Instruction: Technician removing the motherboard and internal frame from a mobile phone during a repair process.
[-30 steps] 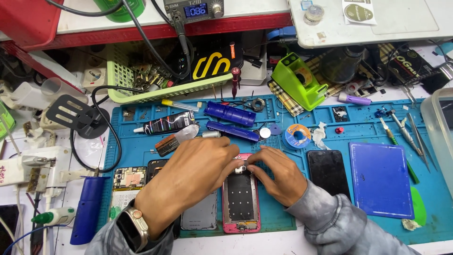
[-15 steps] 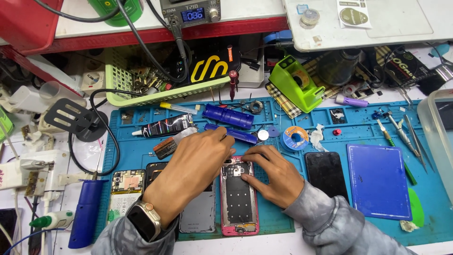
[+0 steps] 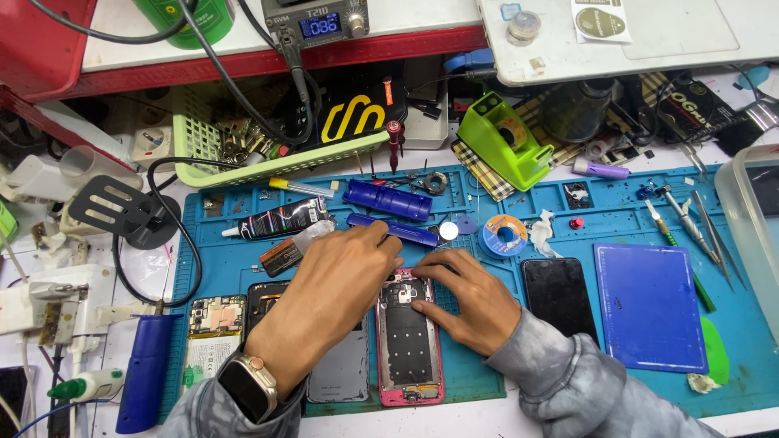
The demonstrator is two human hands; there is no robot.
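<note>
Hands meet at the top end of an opened pink phone point(image 3: 410, 341) lying back-up on the blue repair mat point(image 3: 649, 219). Left hand point(image 3: 337, 296) arches over the phone's upper left corner, fingers curled and pinched narrow, whether on a small part or tool I cannot tell. Right hand point(image 3: 466, 302) lies flat beside the upper right edge, fingers extended and pressing on the frame, holding nothing visible. Risk as I judge it: any tiny screw or part near the camera area could slip and vanish into the mat clutter, or the phone could skid if the right hand eases off. Containers: green mesh basket point(image 3: 268, 166) behind the mat holds loose metal bits and a black item with a yellow mark; clear plastic tub point(image 3: 746, 235) at the right edge, contents not readable. Second opened phone point(image 3: 213, 337) and a black handset point(image 3: 558, 296) lie flanking.
</note>
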